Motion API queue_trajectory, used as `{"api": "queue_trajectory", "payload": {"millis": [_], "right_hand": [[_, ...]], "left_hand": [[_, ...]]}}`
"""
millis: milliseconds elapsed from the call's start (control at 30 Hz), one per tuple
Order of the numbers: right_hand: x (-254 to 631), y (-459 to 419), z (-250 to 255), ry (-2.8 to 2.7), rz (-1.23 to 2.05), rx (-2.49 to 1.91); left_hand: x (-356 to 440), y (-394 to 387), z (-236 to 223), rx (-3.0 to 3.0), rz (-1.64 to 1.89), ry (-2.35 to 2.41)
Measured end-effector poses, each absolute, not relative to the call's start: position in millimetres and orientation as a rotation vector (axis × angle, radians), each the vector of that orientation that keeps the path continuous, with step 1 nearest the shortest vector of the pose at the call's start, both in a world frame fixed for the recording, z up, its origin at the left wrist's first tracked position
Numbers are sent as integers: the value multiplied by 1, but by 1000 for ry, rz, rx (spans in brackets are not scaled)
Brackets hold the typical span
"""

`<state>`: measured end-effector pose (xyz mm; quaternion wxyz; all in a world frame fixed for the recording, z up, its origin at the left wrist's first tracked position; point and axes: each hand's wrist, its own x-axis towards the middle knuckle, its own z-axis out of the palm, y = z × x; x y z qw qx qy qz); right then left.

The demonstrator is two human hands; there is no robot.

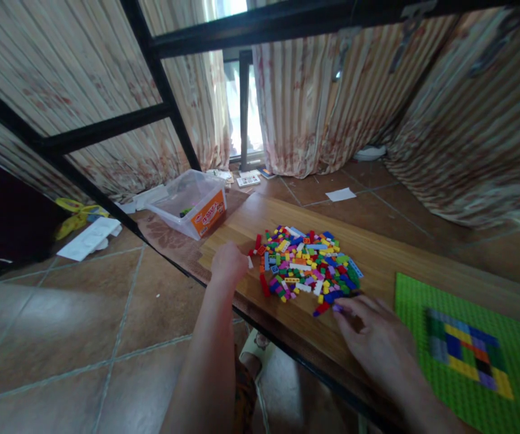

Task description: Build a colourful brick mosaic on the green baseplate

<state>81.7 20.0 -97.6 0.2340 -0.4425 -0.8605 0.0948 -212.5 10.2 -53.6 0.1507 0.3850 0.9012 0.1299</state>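
A heap of small coloured bricks (307,265) lies on a low wooden table (377,265). My left hand (229,264) rests curled at the heap's left edge, pinching a small white piece. At the heap's near edge, the fingers of my right hand (375,334) are pinched on a small purple brick (337,308). To the right lies a green baseplate (463,313) with a patch of blue, yellow, red and purple bricks (467,352) set on it.
A clear plastic box with an orange label (190,202) stands at the table's far left end. Papers and cards (248,179) lie on the tiled floor by striped curtains. A black metal frame (164,90) crosses overhead. White and yellow items (90,232) lie on the left floor.
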Motion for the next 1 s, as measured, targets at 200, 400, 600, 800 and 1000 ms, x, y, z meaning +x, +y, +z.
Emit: {"api": "queue_trajectory", "payload": {"millis": [200,400,600,800,1000], "right_hand": [[78,21,-102,-2321,299,-1200],[81,22,-101,-2265,318,-1193],[74,23,-96,-2305,372,-1155],[74,22,-90,-2278,391,-1171],[84,28,-88,-2165,369,-1228]], "left_hand": [[-204,18,-58,1160,407,2444],[-206,23,-71,1195,623,2395],[-200,24,-65,1159,574,2421],[-182,23,-42,1177,534,2563],[-143,30,-43,1458,839,2372]]}}
